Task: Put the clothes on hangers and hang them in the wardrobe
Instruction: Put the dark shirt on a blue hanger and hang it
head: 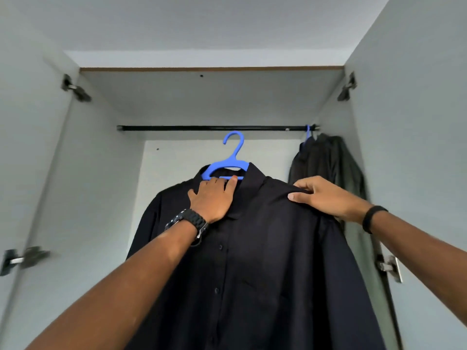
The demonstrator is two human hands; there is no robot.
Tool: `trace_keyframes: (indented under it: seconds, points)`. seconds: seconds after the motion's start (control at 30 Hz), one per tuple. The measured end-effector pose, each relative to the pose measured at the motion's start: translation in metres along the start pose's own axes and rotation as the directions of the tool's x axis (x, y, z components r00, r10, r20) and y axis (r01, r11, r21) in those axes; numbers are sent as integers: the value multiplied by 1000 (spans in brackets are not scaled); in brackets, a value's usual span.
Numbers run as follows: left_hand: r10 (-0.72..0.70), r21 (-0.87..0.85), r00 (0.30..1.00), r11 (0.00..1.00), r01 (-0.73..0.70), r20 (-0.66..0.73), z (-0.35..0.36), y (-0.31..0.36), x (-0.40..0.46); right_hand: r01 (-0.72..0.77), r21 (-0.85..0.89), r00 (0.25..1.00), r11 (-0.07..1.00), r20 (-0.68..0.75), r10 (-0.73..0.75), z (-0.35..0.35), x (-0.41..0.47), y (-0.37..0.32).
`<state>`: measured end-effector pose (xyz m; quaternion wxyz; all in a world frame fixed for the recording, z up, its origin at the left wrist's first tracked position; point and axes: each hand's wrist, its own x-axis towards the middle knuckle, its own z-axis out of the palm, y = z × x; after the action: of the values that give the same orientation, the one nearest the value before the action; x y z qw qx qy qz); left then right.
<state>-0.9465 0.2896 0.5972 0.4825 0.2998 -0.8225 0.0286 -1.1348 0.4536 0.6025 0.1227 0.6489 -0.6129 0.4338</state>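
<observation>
The black shirt (pixel 252 261) sits on a blue hanger (pixel 228 168) that I hold up in front of the open wardrobe (pixel 207 97), its hook just below the dark rail (pixel 202 128) and not on it. My left hand (pixel 211 200) grips the hanger at the collar, fingers curled over its lower bar with one fingertip showing past the fabric, the palm lying against the shirt's front just left of the button placket. My right hand (pixel 321 195) pinches the shirt's shoulder seam, thumb underneath and fingers bent over the top, well to the right of the collar. The shirt hangs down between both forearms, filling the lower middle of my view; it is plain, dark, long-sleeved, with a pointed collar, small dark buttons and a chest pocket. I can read no label, brand or writing anywhere on it. A black linked watch (pixel 188 221) is on my left wrist and a thin black band (pixel 371 218) on my right. Farther out, a dark green garment (pixel 331 162) hangs from another blue hanger at the rail's right end, and both doors stand open with metal hinges (pixel 75 88) showing.
</observation>
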Motion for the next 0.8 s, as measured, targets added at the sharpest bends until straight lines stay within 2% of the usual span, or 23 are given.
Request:
trace_keyframes:
  seconds: [0.13,0.27,0.4,0.63,0.73,0.8]
  points:
    - [89,-206,996,975,-85,10,58,12,42,5,-265,979,964,-197,-60,-28,24,29]
    - [187,-164,982,970,-182,20,110,20,106,-47,-372,959,927,-278,-63,-57,65,60]
    - [180,-233,977,951,-203,-118,145,45,164,-79,-465,917,882,-380,-118,-77,111,82]
    - [248,-392,912,842,-370,-327,229,77,234,-213,-548,810,809,-563,-168,-91,178,129]
    - [315,-438,905,797,-416,-286,271,81,253,-269,-539,740,798,-646,-187,-97,205,144]
    - [388,-456,899,775,-437,-201,297,81,272,-293,-537,693,791,-690,-211,-100,229,151]
